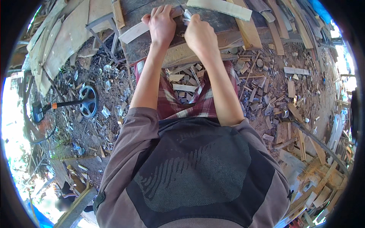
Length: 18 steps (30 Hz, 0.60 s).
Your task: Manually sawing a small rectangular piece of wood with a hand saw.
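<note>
My left hand (161,24) presses down on a pale wooden strip (133,33), its fingers curled over the far edge. The strip lies at a slant across a dark, worn wooden bench (142,45) in front of me. Just right of it, my right hand (201,36) is closed around a tool with a whitish-grey handle (187,15). A thin dark part of this tool reaches up near the strip's right end; its kind is not clear. Beyond my right hand, a second pale board (220,7) lies across the bench top.
Long planks (277,30) lean at the far right, and weathered boards (64,41) stack at the far left. Wood offcuts (262,87) litter the ground. Left of me lies a shafted device with a round spoked disc (88,100). A blurred person (62,203) is at lower left.
</note>
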Available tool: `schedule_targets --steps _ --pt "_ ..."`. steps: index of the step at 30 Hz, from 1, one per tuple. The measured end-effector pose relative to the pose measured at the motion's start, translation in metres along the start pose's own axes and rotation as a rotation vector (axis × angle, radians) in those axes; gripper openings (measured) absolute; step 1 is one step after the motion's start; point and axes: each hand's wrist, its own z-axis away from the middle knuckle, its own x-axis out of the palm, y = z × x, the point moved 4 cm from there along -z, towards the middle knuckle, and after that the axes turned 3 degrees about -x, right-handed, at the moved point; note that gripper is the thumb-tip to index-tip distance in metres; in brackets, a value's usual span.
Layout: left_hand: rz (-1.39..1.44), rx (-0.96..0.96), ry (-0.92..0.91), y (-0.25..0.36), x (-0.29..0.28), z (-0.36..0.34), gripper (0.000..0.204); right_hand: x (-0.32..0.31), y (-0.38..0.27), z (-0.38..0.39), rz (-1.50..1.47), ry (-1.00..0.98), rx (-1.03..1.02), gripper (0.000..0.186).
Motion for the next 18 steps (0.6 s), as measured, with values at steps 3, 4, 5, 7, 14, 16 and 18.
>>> schedule_targets --steps 3,4,5,7,14,16,18 --pt "0.050 0.016 0.002 0.013 -0.003 0.003 0.010 0.013 -0.004 -0.010 -0.051 0.070 0.034 0.018" --pt "0.012 0.008 0.028 0.010 -0.003 0.003 0.008 0.017 -0.008 -0.012 -0.039 0.064 0.042 0.018" --pt "0.007 0.014 0.028 0.009 -0.001 0.003 0.008 0.019 -0.006 -0.012 -0.047 0.067 0.041 0.018" --pt "-0.033 0.002 0.090 0.009 -0.001 0.002 0.008 0.018 0.001 -0.009 -0.064 0.060 -0.001 0.018" --pt "-0.050 -0.119 -0.041 0.002 0.007 -0.015 0.008 0.017 0.006 0.006 -0.042 0.114 -0.026 0.017" --pt "-0.037 -0.102 -0.082 -0.014 0.001 -0.013 0.008 0.025 0.014 0.032 -0.047 0.059 -0.007 0.014" --pt "0.019 -0.040 -0.058 -0.016 0.001 -0.012 0.008 0.009 0.010 0.043 -0.014 0.025 -0.022 0.012"
